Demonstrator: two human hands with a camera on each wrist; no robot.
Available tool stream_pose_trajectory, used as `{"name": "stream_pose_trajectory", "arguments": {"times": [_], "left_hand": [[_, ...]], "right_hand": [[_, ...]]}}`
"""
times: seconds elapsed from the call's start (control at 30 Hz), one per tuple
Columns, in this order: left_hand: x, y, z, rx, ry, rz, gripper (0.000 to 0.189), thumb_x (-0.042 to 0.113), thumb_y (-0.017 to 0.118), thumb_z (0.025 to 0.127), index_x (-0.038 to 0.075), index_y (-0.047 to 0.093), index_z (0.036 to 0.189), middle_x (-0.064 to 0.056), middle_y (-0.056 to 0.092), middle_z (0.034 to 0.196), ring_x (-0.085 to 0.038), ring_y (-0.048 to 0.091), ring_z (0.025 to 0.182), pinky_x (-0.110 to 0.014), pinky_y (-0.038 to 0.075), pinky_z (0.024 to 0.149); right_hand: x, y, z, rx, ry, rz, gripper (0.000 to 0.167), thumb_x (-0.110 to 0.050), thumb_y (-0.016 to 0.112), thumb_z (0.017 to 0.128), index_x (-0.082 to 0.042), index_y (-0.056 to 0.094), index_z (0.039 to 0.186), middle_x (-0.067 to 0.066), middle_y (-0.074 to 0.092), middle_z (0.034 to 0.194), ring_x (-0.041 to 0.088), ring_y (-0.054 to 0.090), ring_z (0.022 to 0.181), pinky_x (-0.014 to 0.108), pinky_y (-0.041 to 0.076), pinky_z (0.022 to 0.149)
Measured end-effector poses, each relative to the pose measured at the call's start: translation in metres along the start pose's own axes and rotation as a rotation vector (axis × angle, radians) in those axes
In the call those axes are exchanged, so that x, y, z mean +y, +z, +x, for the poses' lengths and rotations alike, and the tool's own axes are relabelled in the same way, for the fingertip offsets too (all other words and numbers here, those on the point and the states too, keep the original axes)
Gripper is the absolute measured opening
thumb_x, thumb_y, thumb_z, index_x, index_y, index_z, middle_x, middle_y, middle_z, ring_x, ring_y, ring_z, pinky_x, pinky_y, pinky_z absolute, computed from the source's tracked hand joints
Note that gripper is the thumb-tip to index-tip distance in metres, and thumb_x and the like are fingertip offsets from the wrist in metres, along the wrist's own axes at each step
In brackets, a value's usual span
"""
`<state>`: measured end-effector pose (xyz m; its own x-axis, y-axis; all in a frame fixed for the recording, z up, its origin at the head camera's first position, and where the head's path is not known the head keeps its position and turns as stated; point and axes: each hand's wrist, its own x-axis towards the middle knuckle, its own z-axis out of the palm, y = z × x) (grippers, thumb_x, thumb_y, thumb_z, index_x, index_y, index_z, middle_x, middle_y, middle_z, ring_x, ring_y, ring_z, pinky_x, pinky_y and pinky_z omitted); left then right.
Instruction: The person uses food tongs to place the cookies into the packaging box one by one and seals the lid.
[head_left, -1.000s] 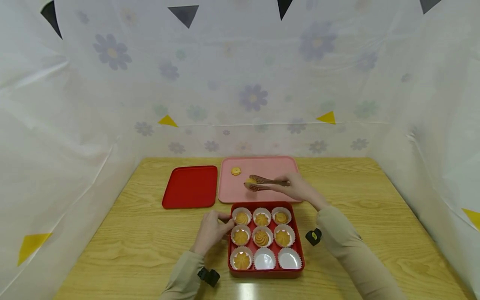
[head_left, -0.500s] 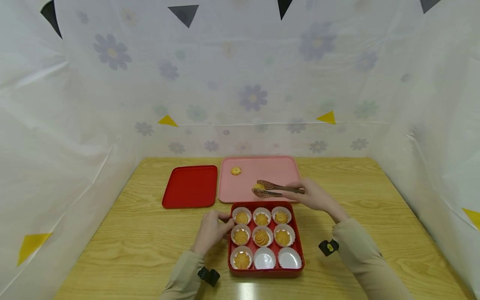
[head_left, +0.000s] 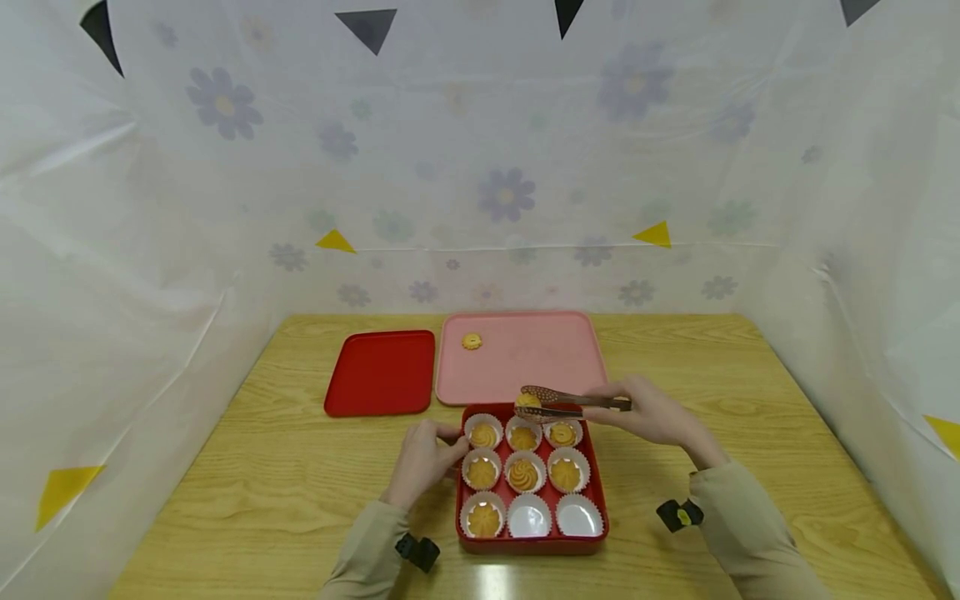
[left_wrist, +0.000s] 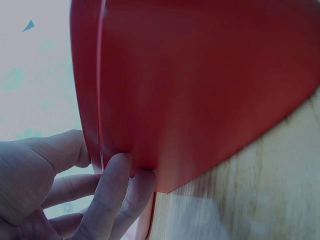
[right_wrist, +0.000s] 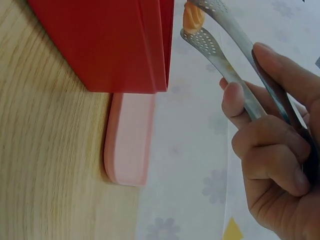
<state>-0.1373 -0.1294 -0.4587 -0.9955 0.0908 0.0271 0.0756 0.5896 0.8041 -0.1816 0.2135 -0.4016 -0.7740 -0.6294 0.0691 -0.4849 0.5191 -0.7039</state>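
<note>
My right hand [head_left: 651,414] grips slotted metal tongs [head_left: 557,395]. A ridged yellow cookie [right_wrist: 193,19] sits between their perforated tips, above the far edge of the red box [head_left: 532,546]. White paper cups stand three by three in this box; piped cookies [head_left: 524,475] lie in several. Two cups in the near row, a middle cup [head_left: 529,518] and a right cup [head_left: 579,517], hold none. My left hand [head_left: 420,464] holds the box's left side by its far corner. Thumb at the rim and fingers against the outer wall [left_wrist: 200,90] show in the left wrist view.
Behind the box lies a pink tray [head_left: 551,350] with one round cookie [head_left: 472,342] at its far left. A flat red tray [head_left: 381,375] is left of it. All rest on a wooden table [head_left: 300,483], with a flower-patterned sheet [head_left: 450,167] around it.
My right hand has brought the tongs and cookie off the pink tray, towards me and slightly right, to the red box's far edge. My left hand stays put.
</note>
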Motion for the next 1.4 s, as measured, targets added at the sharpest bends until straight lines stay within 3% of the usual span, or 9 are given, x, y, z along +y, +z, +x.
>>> {"name": "stream_pose_trajectory", "arguments": {"times": [0.13, 0.23, 0.47, 0.6, 0.8, 0.93, 1.2, 1.4], "left_hand": [[0.0, 0.0, 0.0, -0.003, -0.01, -0.002, 0.022, 0.012, 0.071, 0.086, -0.001, 0.079, 0.102, -0.017, 0.078, 0.1, -0.011, 0.069, 0.071, -0.023, 0.051, 0.06], [0.001, 0.0, 0.0, 0.0, -0.002, 0.006, 0.021, 0.012, 0.072, 0.086, 0.0, 0.079, 0.101, -0.016, 0.078, 0.1, -0.012, 0.069, 0.074, -0.022, 0.051, 0.061], [0.001, -0.001, -0.001, -0.011, 0.012, -0.01, 0.021, 0.011, 0.071, 0.086, 0.0, 0.079, 0.102, -0.016, 0.078, 0.1, -0.011, 0.07, 0.073, -0.022, 0.051, 0.06], [0.001, -0.001, -0.001, -0.01, 0.008, -0.012, 0.021, 0.011, 0.071, 0.086, 0.0, 0.079, 0.102, -0.016, 0.078, 0.101, -0.011, 0.07, 0.073, -0.02, 0.051, 0.061], [0.002, -0.002, -0.001, -0.015, 0.002, -0.023, 0.021, 0.011, 0.071, 0.087, -0.001, 0.079, 0.103, -0.016, 0.078, 0.1, -0.01, 0.07, 0.072, -0.021, 0.051, 0.06], [0.001, -0.001, -0.002, -0.014, 0.002, -0.022, 0.022, 0.01, 0.071, 0.086, -0.001, 0.079, 0.103, -0.017, 0.078, 0.1, -0.011, 0.069, 0.072, -0.022, 0.05, 0.058], [0.001, -0.001, -0.001, -0.007, 0.009, -0.018, 0.022, 0.01, 0.071, 0.086, 0.0, 0.079, 0.103, -0.017, 0.078, 0.1, -0.01, 0.069, 0.071, -0.022, 0.05, 0.059], [0.0, 0.0, -0.001, -0.002, 0.007, -0.001, 0.022, 0.011, 0.071, 0.086, 0.0, 0.079, 0.104, -0.016, 0.078, 0.102, -0.012, 0.068, 0.076, -0.021, 0.049, 0.061]], "right_hand": [[0.0, 0.001, -0.008, -0.023, -0.001, -0.028, 0.032, -0.028, 0.061, 0.1, -0.008, 0.072, 0.123, 0.016, 0.073, 0.122, -0.001, 0.063, 0.092, 0.024, 0.05, 0.072], [-0.001, 0.003, -0.014, -0.036, -0.01, -0.017, 0.033, -0.027, 0.062, 0.1, -0.007, 0.071, 0.124, 0.016, 0.073, 0.122, 0.0, 0.057, 0.083, 0.024, 0.045, 0.067], [-0.001, 0.008, -0.021, -0.067, -0.039, 0.025, 0.031, -0.027, 0.064, 0.099, -0.007, 0.073, 0.12, 0.004, 0.077, 0.102, -0.002, 0.043, 0.062, 0.02, 0.043, 0.058], [-0.002, 0.01, -0.026, -0.091, -0.038, 0.033, 0.032, -0.028, 0.063, 0.099, -0.007, 0.073, 0.121, 0.009, 0.077, 0.111, -0.004, 0.05, 0.069, 0.02, 0.046, 0.062], [-0.004, 0.016, -0.03, -0.125, -0.069, 0.058, 0.029, -0.027, 0.065, 0.098, -0.009, 0.074, 0.119, 0.0, 0.077, 0.098, -0.003, 0.041, 0.061, 0.019, 0.04, 0.055], [-0.006, 0.02, -0.032, -0.137, -0.088, 0.061, 0.027, -0.027, 0.064, 0.098, -0.012, 0.074, 0.118, -0.002, 0.077, 0.101, -0.002, 0.046, 0.065, 0.019, 0.042, 0.057], [-0.01, 0.022, -0.036, -0.198, -0.081, 0.071, 0.033, -0.029, 0.064, 0.098, -0.006, 0.073, 0.12, 0.009, 0.077, 0.109, -0.003, 0.053, 0.078, 0.02, 0.046, 0.066], [-0.013, 0.023, -0.036, -0.239, -0.105, 0.086, 0.032, -0.029, 0.064, 0.098, -0.007, 0.073, 0.12, 0.004, 0.077, 0.106, -0.003, 0.05, 0.072, 0.018, 0.045, 0.061]]}}
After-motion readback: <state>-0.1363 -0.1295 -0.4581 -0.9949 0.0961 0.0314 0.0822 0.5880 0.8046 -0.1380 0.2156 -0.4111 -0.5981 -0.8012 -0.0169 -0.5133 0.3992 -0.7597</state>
